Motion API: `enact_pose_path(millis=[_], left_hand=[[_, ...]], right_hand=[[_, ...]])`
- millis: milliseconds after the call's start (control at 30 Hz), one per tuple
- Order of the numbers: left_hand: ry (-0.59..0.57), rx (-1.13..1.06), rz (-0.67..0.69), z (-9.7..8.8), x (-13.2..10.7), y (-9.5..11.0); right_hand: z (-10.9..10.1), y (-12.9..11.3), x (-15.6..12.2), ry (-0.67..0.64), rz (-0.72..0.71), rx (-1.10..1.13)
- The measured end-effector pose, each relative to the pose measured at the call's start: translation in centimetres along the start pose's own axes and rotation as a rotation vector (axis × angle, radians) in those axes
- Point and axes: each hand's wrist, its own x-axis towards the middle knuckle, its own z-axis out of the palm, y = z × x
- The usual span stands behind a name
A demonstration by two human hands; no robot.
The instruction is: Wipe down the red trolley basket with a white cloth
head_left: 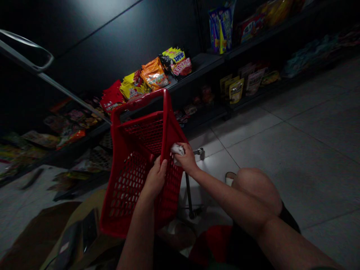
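A red plastic shopping basket with perforated walls stands tilted in front of me, its handle toward the shelves. My left hand grips the near rim of the basket, thumb on top and the fingers partly hidden over the edge. In my right hand is a crumpled white cloth, pressed against the outer right side of the basket. Dark metal legs with casters show below the basket on the right.
Shelves with snack bags run along the dark wall behind the basket. A metal pole slants in from the upper left. A black phone-like object lies at lower left. Tiled floor spreads to the right, beside my bent knee.
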Motion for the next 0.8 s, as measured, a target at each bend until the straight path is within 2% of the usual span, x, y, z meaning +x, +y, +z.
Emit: enact_pose_path(millis=[67,133,200,300,367,433,533,567,600,733,800], left_hand=[[0.000,-0.012,0.001,0.0,-0.1,-0.1],[0.002,-0.029,-0.006,0.0,-0.2,-0.2],[-0.002,-0.046,-0.013,0.0,-0.4,-0.2],[0.001,-0.057,-0.021,-0.1,-0.7,-0.1],[0.000,-0.051,-0.021,-0.2,-0.8,0.0],[-0.006,-0.043,-0.018,-0.2,-0.9,0.0],[-0.006,-0.041,-0.020,-0.2,-0.9,0.2],[-0.003,-0.043,-0.021,-0.2,-0.9,0.2],[-0.003,-0.045,-0.022,-0.2,-0.9,0.3],[-0.005,-0.041,-0.031,-0.3,-1.0,0.7],[-0.003,-0.037,-0.034,-0.4,-1.1,0.7]], right_hand=[[0.5,-0.8,-0.1,-0.088,-0.199,-0.014],[0.1,0.2,0.3,-0.140,-0.276,-0.049],[-0.8,2.8,1.0,-0.108,-0.174,-0.099],[-1.6,6.9,1.6,-0.013,0.085,-0.155],[-1.4,7.7,1.8,0.027,0.168,-0.170],[-0.8,6.8,2.2,0.051,0.109,-0.143],[-0.1,5.1,3.3,-0.003,-0.151,-0.060],[-0.1,5.1,3.5,-0.024,-0.205,-0.041],[-0.3,5.6,3.6,-0.031,-0.199,-0.042],[-1.9,10.1,2.6,0.035,0.119,-0.140],[-2.0,11.7,1.9,0.049,0.210,-0.167]])
